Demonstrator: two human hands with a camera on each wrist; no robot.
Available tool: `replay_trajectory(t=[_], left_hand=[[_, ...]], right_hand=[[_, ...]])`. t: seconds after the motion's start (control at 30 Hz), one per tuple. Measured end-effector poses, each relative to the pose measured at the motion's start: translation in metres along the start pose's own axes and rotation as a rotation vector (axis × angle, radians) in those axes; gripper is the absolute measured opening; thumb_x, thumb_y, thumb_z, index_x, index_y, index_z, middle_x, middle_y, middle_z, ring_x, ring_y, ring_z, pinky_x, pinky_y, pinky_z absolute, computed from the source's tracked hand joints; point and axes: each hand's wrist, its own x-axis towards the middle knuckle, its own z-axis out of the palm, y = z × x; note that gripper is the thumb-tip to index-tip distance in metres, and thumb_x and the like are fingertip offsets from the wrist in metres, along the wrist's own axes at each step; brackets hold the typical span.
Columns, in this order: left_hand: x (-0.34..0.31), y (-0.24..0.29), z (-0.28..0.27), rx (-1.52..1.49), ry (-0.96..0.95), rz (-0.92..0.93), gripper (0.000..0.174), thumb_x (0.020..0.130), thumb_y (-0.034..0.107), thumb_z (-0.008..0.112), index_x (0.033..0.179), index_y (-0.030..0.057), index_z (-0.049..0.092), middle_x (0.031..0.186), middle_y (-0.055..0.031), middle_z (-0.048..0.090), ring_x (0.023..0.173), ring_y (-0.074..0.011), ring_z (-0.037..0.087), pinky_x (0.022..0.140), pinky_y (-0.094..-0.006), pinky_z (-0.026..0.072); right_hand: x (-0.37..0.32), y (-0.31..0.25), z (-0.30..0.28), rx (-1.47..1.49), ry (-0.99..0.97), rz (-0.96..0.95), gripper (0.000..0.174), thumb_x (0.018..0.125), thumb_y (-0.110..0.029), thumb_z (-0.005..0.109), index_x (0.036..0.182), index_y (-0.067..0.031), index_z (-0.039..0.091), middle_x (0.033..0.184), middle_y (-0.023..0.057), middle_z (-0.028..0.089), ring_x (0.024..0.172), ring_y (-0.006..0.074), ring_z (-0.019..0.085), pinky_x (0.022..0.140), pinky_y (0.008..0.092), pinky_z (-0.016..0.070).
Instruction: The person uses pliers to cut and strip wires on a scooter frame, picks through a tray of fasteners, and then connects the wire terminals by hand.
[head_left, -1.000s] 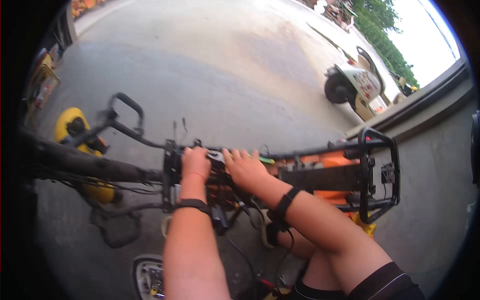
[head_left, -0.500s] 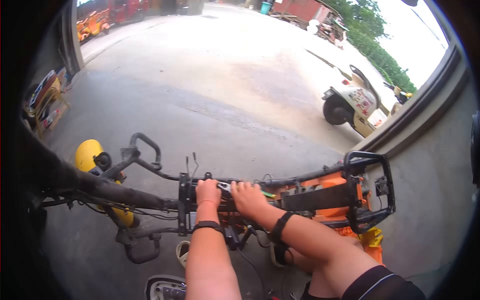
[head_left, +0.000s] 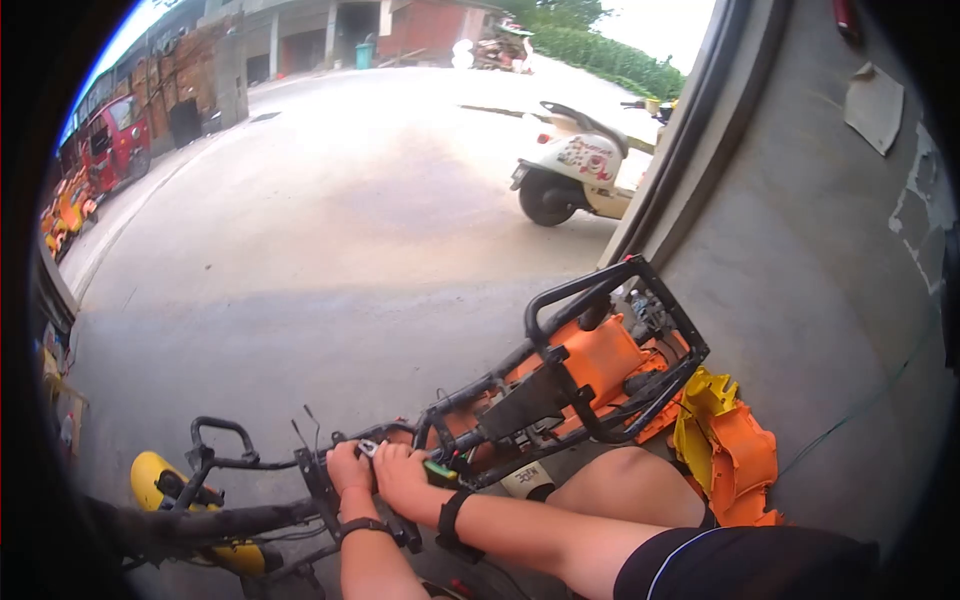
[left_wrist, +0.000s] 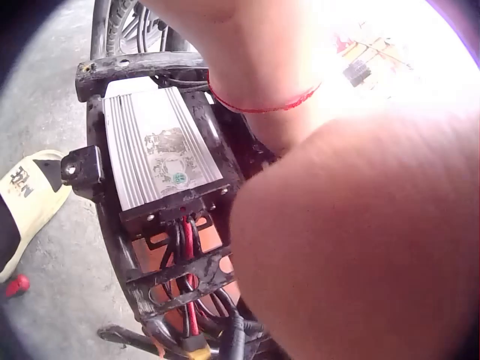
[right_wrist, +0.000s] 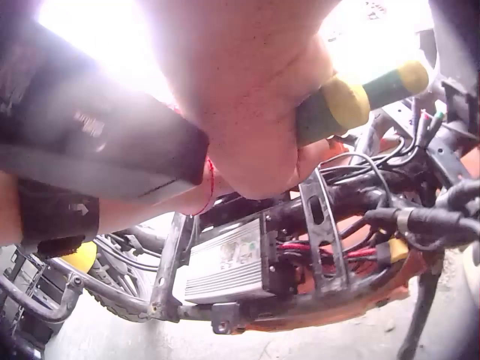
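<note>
My right hand (head_left: 404, 480) grips pliers with green and yellow handles (right_wrist: 346, 103). In the head view the metal head of the pliers (head_left: 368, 448) shows between my two hands, and a green handle end sticks out to the right. My left hand (head_left: 348, 470) is at the bare black vehicle frame (head_left: 240, 518), right beside the pliers' head. Its fingertips are hidden, so I cannot tell what they hold. Below the hands a silver finned metal box (left_wrist: 157, 146) sits in the frame, red and black wires (left_wrist: 186, 255) running from one end.
Orange body panels (head_left: 600, 355) lie within the frame's rear part. Yellow and orange plastic pieces (head_left: 735, 455) stand by the wall on the right. A white scooter (head_left: 575, 165) is parked outside the doorway. A light-coloured shoe (left_wrist: 34, 195) is on the floor beside the frame.
The head view has swung up and to the right, so more of the yard and wall shows. Both hands stay close together at the frame, the pliers still in the right hand.
</note>
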Motion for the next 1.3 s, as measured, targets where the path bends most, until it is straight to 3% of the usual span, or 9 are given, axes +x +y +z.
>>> replay_trajectory(t=[0.07,0.13,0.27,0.6,0.8,0.87,1.03,1.13,1.3], left_hand=[[0.002,-0.001,0.004,0.074,0.02,0.082,0.017,0.077,0.013,0.068,0.092,0.0105,0.075,0.096,-0.0116,0.07,0.093,-0.0361,0.062,0.086,-0.0453,0.0501],[0.003,-0.001,0.004,0.085,0.058,0.07,0.018,0.081,0.017,0.059,0.089,0.0094,0.074,0.094,-0.0124,0.07,0.093,-0.0365,0.063,0.085,-0.0464,0.0511],[0.0,0.006,0.001,0.05,0.035,0.004,0.02,0.079,0.017,0.073,0.099,0.0117,0.075,0.101,-0.0097,0.069,0.101,-0.033,0.061,0.091,-0.044,0.0505],[-0.007,0.01,-0.003,0.056,-0.053,-0.031,0.012,0.081,0.017,0.073,0.091,0.0106,0.073,0.1,-0.0067,0.067,0.104,-0.0297,0.059,0.092,-0.0428,0.049],[-0.002,0.007,-0.002,0.012,-0.006,-0.015,0.015,0.081,0.015,0.072,0.096,0.0123,0.075,0.101,-0.0058,0.068,0.105,-0.0293,0.059,0.093,-0.0424,0.0478],[-0.004,0.005,0.0,-0.002,0.011,-0.015,0.016,0.081,0.014,0.071,0.097,0.0126,0.075,0.102,-0.0056,0.068,0.105,-0.0294,0.059,0.094,-0.0423,0.0477],[0.001,0.003,0.003,-0.029,0.016,-0.032,0.017,0.08,0.013,0.071,0.096,0.015,0.077,0.099,-0.0058,0.07,0.101,-0.0306,0.061,0.093,-0.0435,0.0489],[0.001,-0.001,0.002,-0.065,-0.001,-0.007,0.013,0.083,0.016,0.068,0.091,0.0168,0.077,0.098,-0.0042,0.069,0.101,-0.0287,0.061,0.092,-0.0418,0.049],[-0.002,-0.003,0.003,-0.041,0.007,0.03,0.016,0.081,0.014,0.069,0.096,0.0145,0.076,0.1,-0.004,0.069,0.103,-0.0286,0.06,0.093,-0.0412,0.0489]], right_hand=[[0.004,0.019,0.007,-0.039,0.089,-0.12,0.05,0.096,-0.028,0.046,0.135,0.0043,0.049,0.116,0.0178,0.061,0.102,0.0336,0.061,0.075,0.0604,0.0514],[0.01,0.045,-0.031,0.085,-0.069,-0.268,0.055,0.091,-0.03,0.058,0.133,0.0041,0.048,0.118,0.0159,0.062,0.104,0.0301,0.063,0.079,0.0569,0.0516],[0.049,0.087,-0.016,0.032,-0.124,-0.53,0.057,0.094,-0.028,0.055,0.144,-0.0051,0.042,0.124,0.0141,0.059,0.117,0.0308,0.058,0.094,0.0452,0.0467],[0.095,0.109,-0.04,-0.272,-0.005,-0.975,0.052,0.089,-0.017,0.061,0.139,-0.0116,0.047,0.116,0.0077,0.061,0.113,0.0252,0.058,0.094,0.0405,0.0446],[0.054,0.093,-0.009,-0.17,0.042,-0.78,0.049,0.09,-0.017,0.053,0.136,-0.0031,0.048,0.111,0.0118,0.062,0.105,0.0286,0.06,0.084,0.042,0.0471],[0.03,0.075,0.01,-0.102,0.174,-0.525,0.05,0.09,-0.019,0.053,0.136,-0.0005,0.048,0.111,0.0139,0.062,0.101,0.0289,0.06,0.082,0.043,0.0476],[0.003,0.008,-0.002,-0.027,-0.035,-0.067,0.051,0.091,-0.022,0.053,0.132,0.0075,0.048,0.114,0.0199,0.062,0.103,0.0335,0.063,0.081,0.0484,0.0529],[0.007,0.012,-0.001,-0.001,-0.049,-0.121,0.053,0.095,-0.03,0.051,0.134,0.007,0.048,0.116,0.0238,0.06,0.104,0.038,0.061,0.076,0.055,0.0518],[0.024,0.058,-0.013,-0.061,-0.012,-0.412,0.054,0.09,-0.02,0.057,0.139,0.0001,0.046,0.117,0.0161,0.06,0.11,0.031,0.059,0.088,0.0453,0.0491]])
